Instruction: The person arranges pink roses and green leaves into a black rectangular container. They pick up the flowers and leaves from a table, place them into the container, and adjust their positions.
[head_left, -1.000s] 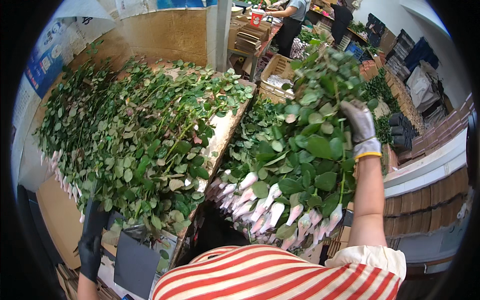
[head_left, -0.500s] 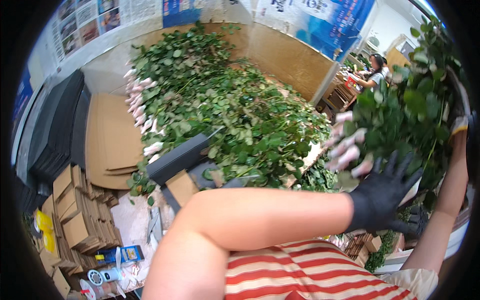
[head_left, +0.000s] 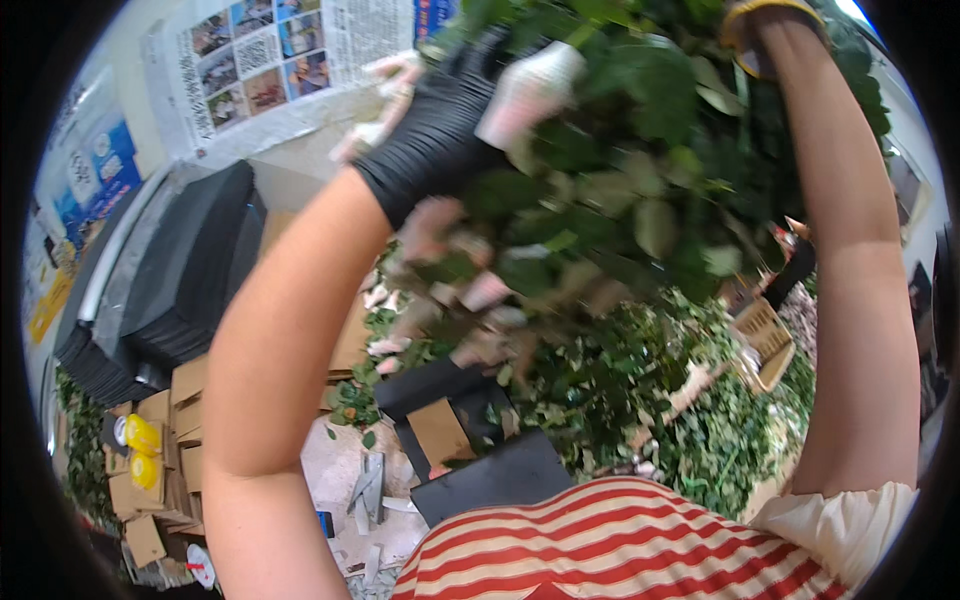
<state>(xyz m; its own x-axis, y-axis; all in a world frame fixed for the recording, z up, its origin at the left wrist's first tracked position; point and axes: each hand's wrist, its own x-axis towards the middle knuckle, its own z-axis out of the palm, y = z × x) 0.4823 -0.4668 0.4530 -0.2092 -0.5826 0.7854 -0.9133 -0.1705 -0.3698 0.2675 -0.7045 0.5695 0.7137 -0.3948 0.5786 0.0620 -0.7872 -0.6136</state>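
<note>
A large leafy bunch of roses [head_left: 650, 170] is raised in front of me, its buds in pale pink and white sleeves toward the left. My left hand [head_left: 435, 130], in a black glove, grips the bunch at the bud end, beside a sleeved bud [head_left: 530, 95]; leaves partly cover its fingers. At the upper right, my right hand [head_left: 765, 30], with a yellow-edged glove cuff, holds the stem side. Foliage and the picture's top edge hide most of its fingers. Below the bunch lie more leafy rose stems [head_left: 590, 385], and the lower buds are blurred.
A black open box [head_left: 420, 385] with a cardboard piece [head_left: 440, 432] stands below the bunch, near a grey hand tool [head_left: 368, 488]. Stacked black sheets [head_left: 185, 270] and folded cardboard [head_left: 190, 400] are at left. A cardboard box [head_left: 765, 345] sits among leaves at right.
The bunch has moved from the far right to the upper middle, carried by both arms. My left hand, earlier spread beside it, now grips its bud end. My view has turned.
</note>
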